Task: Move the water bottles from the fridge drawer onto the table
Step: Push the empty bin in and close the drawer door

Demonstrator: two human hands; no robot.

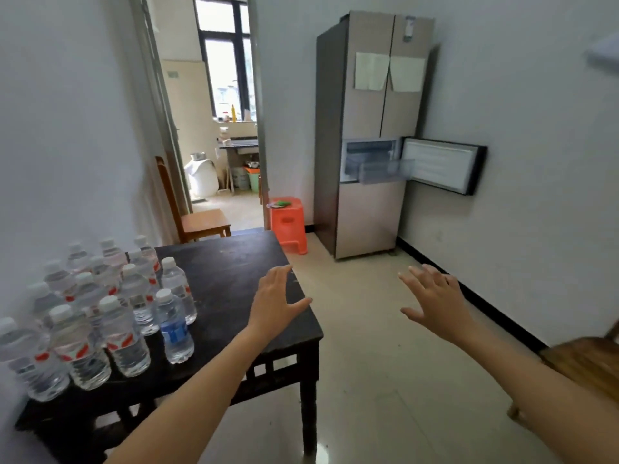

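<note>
Several clear water bottles (127, 329) with white caps stand clustered on the left part of the dark wooden table (234, 272); one has a blue label (174, 329), the others red. My left hand (278, 303) hovers over the table's right edge with fingers spread, holding nothing. My right hand (435, 303) is raised over the floor, fingers spread, holding nothing. Across the room the fridge (371, 135) has its small right door (442, 165) swung open and a clear drawer (382, 170) pulled out; I see no bottles in it from here.
An orange plastic stool (288, 226) stands beside the fridge. A wooden chair (194, 219) sits behind the table by the doorway (221, 105) to another room. Light tiled floor (385, 346) lies between table and fridge. A wooden object (589, 366) shows at the right edge.
</note>
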